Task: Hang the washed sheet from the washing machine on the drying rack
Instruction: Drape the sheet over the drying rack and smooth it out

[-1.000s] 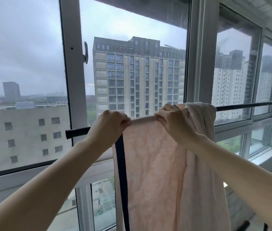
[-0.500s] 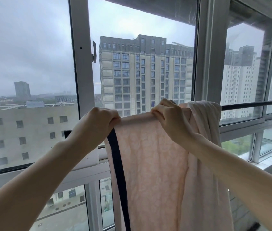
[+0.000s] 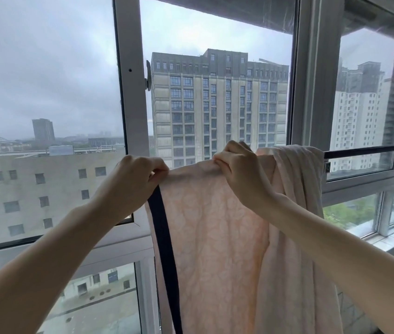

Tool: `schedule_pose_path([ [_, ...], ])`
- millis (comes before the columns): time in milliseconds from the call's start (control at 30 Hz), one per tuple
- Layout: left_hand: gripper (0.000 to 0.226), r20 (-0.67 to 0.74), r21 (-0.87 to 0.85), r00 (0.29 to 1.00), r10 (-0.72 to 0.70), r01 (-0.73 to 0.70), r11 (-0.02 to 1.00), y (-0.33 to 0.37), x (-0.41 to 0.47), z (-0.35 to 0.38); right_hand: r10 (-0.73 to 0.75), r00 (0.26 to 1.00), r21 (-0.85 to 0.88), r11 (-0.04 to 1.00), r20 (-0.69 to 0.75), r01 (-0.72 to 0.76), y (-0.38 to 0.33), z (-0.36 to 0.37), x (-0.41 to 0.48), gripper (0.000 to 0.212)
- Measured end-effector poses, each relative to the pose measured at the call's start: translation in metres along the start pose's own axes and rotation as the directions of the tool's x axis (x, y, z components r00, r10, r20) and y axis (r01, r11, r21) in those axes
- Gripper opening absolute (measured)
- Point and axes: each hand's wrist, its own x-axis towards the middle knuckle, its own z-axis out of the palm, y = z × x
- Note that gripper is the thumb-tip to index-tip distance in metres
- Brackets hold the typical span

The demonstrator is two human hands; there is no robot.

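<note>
**Operator:** Head view, nearest first: both my forearms reach up from the bottom corners. My left hand is curled tight, pinching the top edge of the sheet right where its dark border strip begins. My right hand is closed on the same top edge further right, fingers folded over the cloth.

**Observer:** Where is the sheet itself?

**Operator:** It is draped over the rod of the drying rack and hangs down past the bottom of the view. Between my hands it is stretched flat; to the right of my right hand it sits bunched in folds on the rod.

**Observer:** Any brand, label or writing?

**Operator:** None that I can read; the pale pink cloth shows only a faint woven pattern.

**Observer:** Anything changed from half a second ago?

**Operator:** The left hand has slid a little further left along the rod, so the flat stretch is wider. The bare left end of the rod is now covered by that hand. Beyond it stand the window frame and, far off, a tall grey building under cloud.
</note>
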Motion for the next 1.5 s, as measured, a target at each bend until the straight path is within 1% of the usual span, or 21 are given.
schedule_pose_path([
  [100, 0.014, 0.019, -0.034, 0.998, -0.053, 0.054, 0.998, 0.005, 0.0, 0.0, 0.004, 0.999, -0.015, 1.0, -0.032, -0.005, -0.006, 0.0, 0.002, 0.017],
  [167, 0.015, 0.049, -0.056, 0.997, -0.064, 0.067, 0.996, 0.016, 0.006, 0.005, -0.008, 0.999, -0.03, 1.0, -0.043, 0.007, -0.008, 0.0, 0.002, 0.016],
  [333, 0.018, 0.149, -0.116, 0.988, 0.027, -0.01, 0.993, 0.051, 0.038, 0.03, 0.011, 0.999, -0.01, 1.0, -0.043, -0.012, 0.006, -0.003, -0.004, 0.013],
  [400, 0.018, 0.167, -0.11, 0.985, 0.031, -0.013, 0.994, 0.062, 0.051, 0.042, 0.009, 1.0, 0.026, 1.0, -0.017, -0.008, 0.015, -0.009, -0.009, 0.014],
  [500, 0.019, 0.153, -0.08, 0.988, 0.021, -0.009, 0.997, 0.071, 0.061, 0.058, -0.004, 1.0, 0.048, 0.999, -0.007, 0.004, 0.033, -0.021, -0.016, 0.011],
  [600, 0.018, 0.186, -0.024, 0.983, -0.004, 0.008, 1.0, 0.078, 0.065, 0.069, 0.02, 1.0, -0.033, 0.999, -0.019, -0.021, 0.062, -0.033, -0.021, 0.009],
  [633, 0.017, 0.198, -0.011, 0.98, -0.018, 0.021, 1.0, 0.082, 0.066, 0.07, 0.05, 0.999, -0.077, 0.996, -0.017, -0.051, 0.072, -0.037, -0.022, 0.011],
  [700, 0.017, 0.223, 0.024, 0.974, -0.043, 0.039, 0.999, 0.09, 0.072, 0.072, 0.155, 0.988, -0.174, 0.973, 0.017, -0.15, 0.092, -0.046, -0.023, 0.023],
  [800, 0.02, 0.22, 0.109, 0.973, -0.067, 0.043, 0.993, 0.111, 0.083, 0.078, 0.355, 0.931, -0.299, 0.9, 0.079, -0.318, 0.119, -0.061, -0.023, 0.037],
  [867, 0.022, 0.205, 0.048, 0.977, -0.058, 0.049, 0.998, 0.129, 0.092, 0.09, 0.49, 0.858, -0.298, 0.851, 0.154, -0.432, 0.139, -0.069, -0.02, 0.048],
  [900, 0.023, 0.202, 0.005, 0.978, -0.052, 0.052, 0.999, 0.138, 0.098, 0.097, 0.53, 0.826, -0.281, 0.837, 0.195, -0.47, 0.147, -0.072, -0.019, 0.051],
  [933, 0.025, 0.196, -0.024, 0.98, -0.047, 0.053, 0.998, 0.146, 0.104, 0.105, 0.536, 0.814, -0.271, 0.837, 0.224, -0.476, 0.154, -0.072, -0.019, 0.051],
  [967, 0.025, 0.18, -0.038, 0.983, -0.046, 0.053, 0.998, 0.153, 0.109, 0.113, 0.509, 0.829, -0.281, 0.851, 0.233, -0.444, 0.158, -0.073, -0.019, 0.05],
  [1033, 0.019, 0.115, -0.04, 0.991, -0.062, 0.067, 0.997, 0.162, 0.116, 0.129, 0.424, 0.881, -0.337, 0.877, 0.211, -0.342, 0.163, -0.071, -0.021, 0.047],
  [1100, 0.01, 0.02, -0.043, 0.994, -0.108, 0.109, 0.993, 0.165, 0.118, 0.141, 0.365, 0.907, -0.37, 0.888, 0.211, -0.272, 0.166, -0.071, -0.023, 0.046],
  [1167, 0.005, -0.05, -0.062, 0.988, -0.148, 0.145, 0.988, 0.165, 0.115, 0.147, 0.307, 0.923, -0.393, 0.898, 0.234, -0.199, 0.169, -0.07, -0.024, 0.041],
  [1267, 0.003, -0.056, -0.074, 0.986, -0.156, 0.152, 0.986, 0.162, 0.113, 0.146, 0.222, 0.938, -0.401, 0.91, 0.266, -0.102, 0.171, -0.07, -0.017, 0.029],
  [1333, 0.004, -0.044, -0.055, 0.987, -0.153, 0.15, 0.987, 0.16, 0.113, 0.145, 0.191, 0.941, -0.35, 0.933, 0.28, -0.085, 0.174, -0.07, -0.012, 0.025],
  [1367, 0.005, -0.044, -0.045, 0.988, -0.149, 0.147, 0.988, 0.159, 0.113, 0.144, 0.188, 0.941, -0.3, 0.949, 0.281, -0.1, 0.178, -0.07, -0.009, 0.024],
  [1433, 0.008, -0.044, -0.034, 0.99, -0.131, 0.13, 0.991, 0.158, 0.112, 0.141, 0.198, 0.945, -0.164, 0.974, 0.26, -0.159, 0.188, -0.069, -0.004, 0.019],
  [1500, 0.009, -0.043, -0.036, 0.992, -0.117, 0.115, 0.993, 0.157, 0.111, 0.138, 0.217, 0.945, -0.037, 0.976, 0.246, -0.214, 0.198, -0.072, 0.003, 0.015],
])
